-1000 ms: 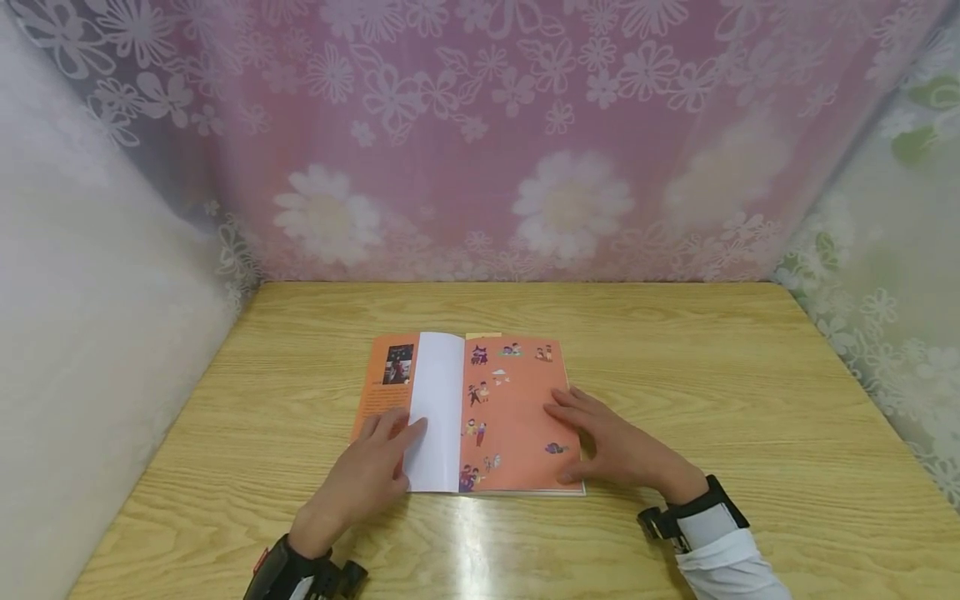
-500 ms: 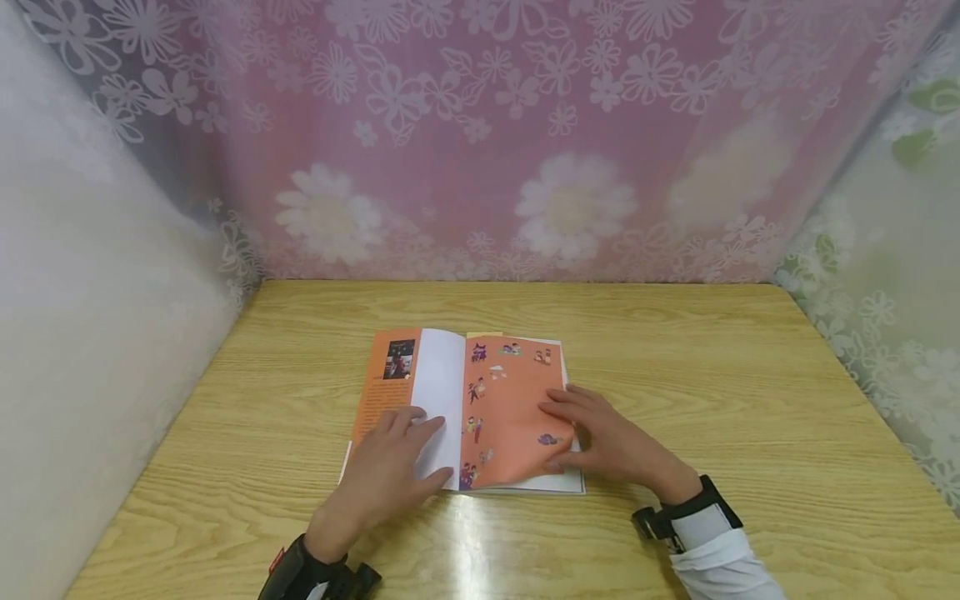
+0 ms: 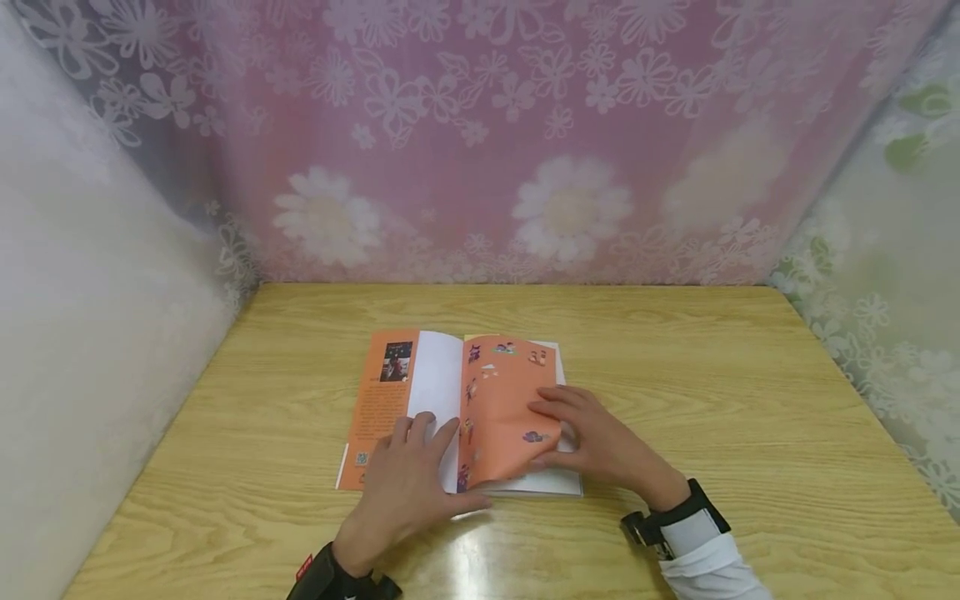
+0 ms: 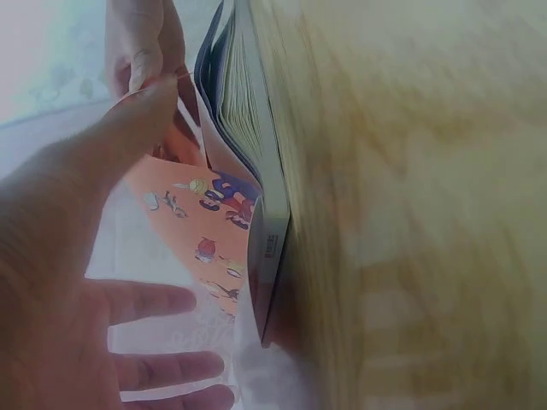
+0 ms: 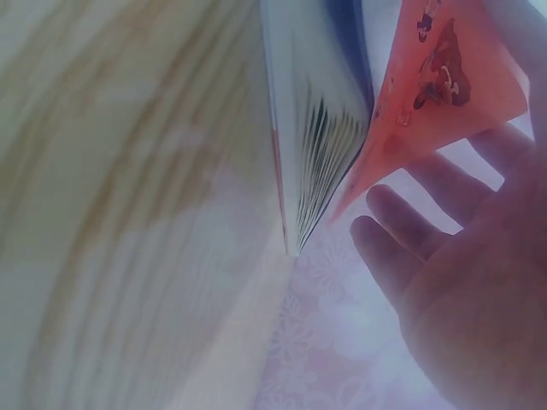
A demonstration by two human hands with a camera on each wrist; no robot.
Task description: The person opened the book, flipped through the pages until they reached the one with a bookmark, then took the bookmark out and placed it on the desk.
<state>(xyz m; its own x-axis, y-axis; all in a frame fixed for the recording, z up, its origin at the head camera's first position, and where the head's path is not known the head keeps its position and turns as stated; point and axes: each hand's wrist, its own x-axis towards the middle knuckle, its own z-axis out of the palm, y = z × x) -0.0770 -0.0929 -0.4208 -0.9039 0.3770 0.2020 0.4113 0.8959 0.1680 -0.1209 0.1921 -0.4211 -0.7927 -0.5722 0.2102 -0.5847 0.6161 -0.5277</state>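
An open book lies on the table, its orange page (image 3: 506, 417) with small cartoon figures bent up off the white page beneath. My right hand (image 3: 603, 446) pinches that page at its outer edge, thumb below and fingers over the top. In the right wrist view the orange page (image 5: 453, 94) stands away from the page block (image 5: 329, 162). My left hand (image 3: 412, 487) lies over the lower left of the book, fingers spread on the white page (image 3: 437, 375) and thumb stretched past the spine. The orange cover flap (image 3: 367, 417) shows a photo and text.
The wooden table (image 3: 705, 367) surrounds the book on all sides. A pink floral curtain (image 3: 450, 167) hangs behind it, with pale cloth (image 3: 97, 317) along the left side and flowered cloth (image 3: 885, 275) on the right. A yellowish edge sticks out above the book.
The orange page, flat at first, has come up at its lower outer corner and bends leftward in my right hand. My left hand has slid right, toward the spine, uncovering more of the flap.
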